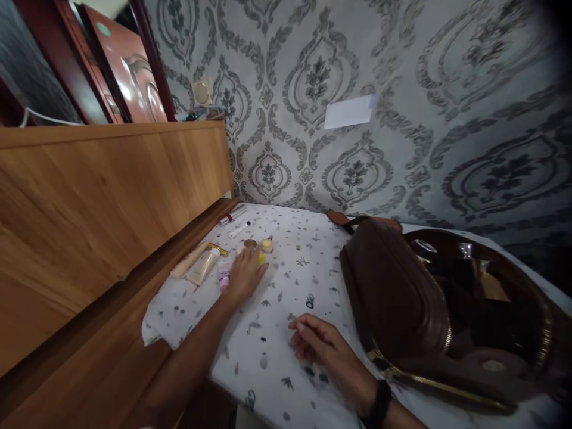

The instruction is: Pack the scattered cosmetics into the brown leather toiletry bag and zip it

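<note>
My left hand [245, 275] rests over the far left of the patterned white cloth. Its fingers bend around a small yellow item [261, 258], mostly hidden beneath them. Close to its wrist lies a pink-and-white tube [224, 274], with a beige tube [204, 267] farther left. Just beyond the fingertips are a small cream-coloured pot [267, 245] and a round brownish-gold piece [250, 243]. My right hand [318, 342] hovers low over the cloth, fingers loosely curled and thumb apart, with nothing visible in them. A dark band circles that wrist.
An unzipped brown leather bag [395, 292] takes up the right side, with several items inside, including a gold-coloured one [493, 287]. More slim cosmetics, among them a white tube [240, 230], lie along the left. A wooden panel [111, 196] borders the cloth; a patterned wall [308, 155] stands behind.
</note>
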Action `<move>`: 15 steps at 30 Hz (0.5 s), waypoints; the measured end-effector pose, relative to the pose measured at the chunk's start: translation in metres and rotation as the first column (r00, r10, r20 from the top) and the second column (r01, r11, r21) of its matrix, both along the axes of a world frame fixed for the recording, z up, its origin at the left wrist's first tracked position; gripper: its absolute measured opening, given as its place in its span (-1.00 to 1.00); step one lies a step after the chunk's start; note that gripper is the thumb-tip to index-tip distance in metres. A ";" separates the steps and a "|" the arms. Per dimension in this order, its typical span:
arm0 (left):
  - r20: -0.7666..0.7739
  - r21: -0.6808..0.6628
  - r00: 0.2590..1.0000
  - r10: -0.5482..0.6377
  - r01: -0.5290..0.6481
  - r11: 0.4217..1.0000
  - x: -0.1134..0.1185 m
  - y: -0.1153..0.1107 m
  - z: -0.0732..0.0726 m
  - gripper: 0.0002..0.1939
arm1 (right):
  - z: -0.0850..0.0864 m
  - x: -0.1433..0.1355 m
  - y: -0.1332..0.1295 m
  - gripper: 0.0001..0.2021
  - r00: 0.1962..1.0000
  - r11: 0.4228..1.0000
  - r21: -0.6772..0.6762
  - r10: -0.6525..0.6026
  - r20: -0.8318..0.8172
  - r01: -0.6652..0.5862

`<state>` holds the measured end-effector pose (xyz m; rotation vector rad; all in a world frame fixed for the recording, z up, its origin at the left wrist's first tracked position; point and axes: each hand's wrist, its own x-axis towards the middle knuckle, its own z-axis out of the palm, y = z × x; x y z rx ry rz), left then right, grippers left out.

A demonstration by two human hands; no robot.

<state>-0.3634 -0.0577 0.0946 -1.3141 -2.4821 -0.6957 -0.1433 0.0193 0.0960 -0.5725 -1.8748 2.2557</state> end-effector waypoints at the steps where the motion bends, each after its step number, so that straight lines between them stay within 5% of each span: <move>1: 0.021 0.062 0.999 -0.043 0.041 0.997 0.001 -0.002 0.003 -0.58 | 0.000 -0.002 0.000 -0.45 1.000 1.000 -0.014 0.022 0.018 -0.022; 6: 0.031 0.251 0.997 -0.075 0.065 0.966 -0.009 -0.015 0.024 -0.73 | 0.002 -0.019 -0.005 -0.47 0.997 0.996 0.048 0.069 0.024 -0.070; 11: -0.060 0.112 0.970 0.237 -0.230 0.967 -0.044 -0.053 0.029 -0.72 | 0.003 -0.039 -0.020 -0.56 0.995 0.982 0.186 0.047 -0.089 -0.030; 15: -0.039 0.045 0.959 0.280 -0.278 0.960 -0.057 -0.089 0.018 -0.69 | -0.003 -0.040 -0.026 -0.61 0.988 0.959 0.284 0.043 -0.149 0.001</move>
